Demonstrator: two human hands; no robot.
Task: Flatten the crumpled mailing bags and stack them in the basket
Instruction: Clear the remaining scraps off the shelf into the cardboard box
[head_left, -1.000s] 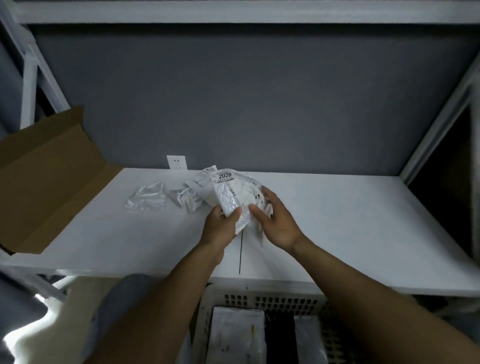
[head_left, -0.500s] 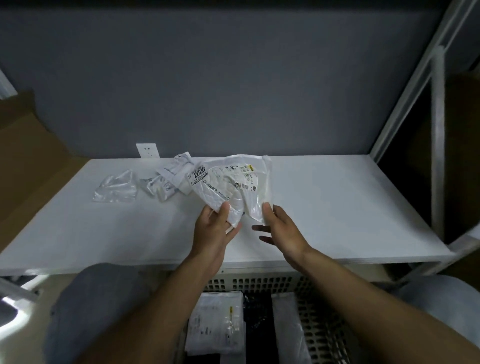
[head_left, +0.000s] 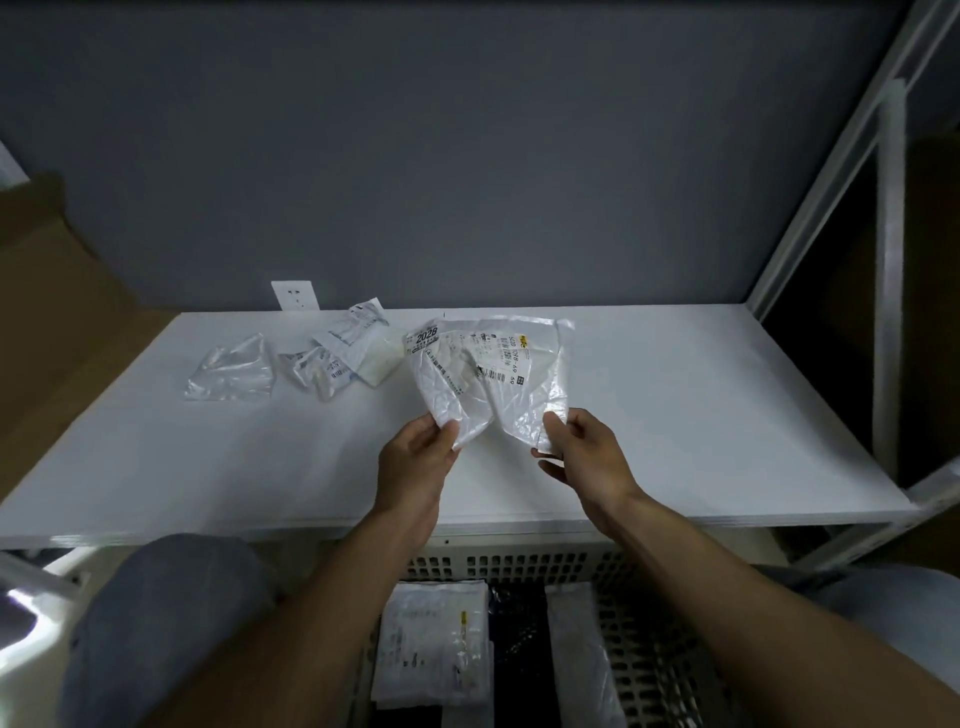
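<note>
A white mailing bag (head_left: 488, 374) with a printed label hangs spread above the table, still creased. My left hand (head_left: 418, 457) pinches its lower left corner. My right hand (head_left: 582, 452) pinches its lower right corner. Three more crumpled bags lie on the table at the back left: a clear one (head_left: 231, 370), a small one (head_left: 317, 370) and a white one (head_left: 363, 345). Below the table's front edge stands a white perforated basket (head_left: 524, 564) that holds flat bags (head_left: 434, 644).
The white table (head_left: 701, 415) sits inside a white metal shelf frame (head_left: 888, 249). A brown cardboard box (head_left: 52, 322) leans at the left. A wall socket (head_left: 294, 295) is on the grey back wall. My knees are either side of the basket.
The bag went from a crumpled ball held in both hands to a sheet pulled wide. My right hand let go briefly, then took the lower right corner.
</note>
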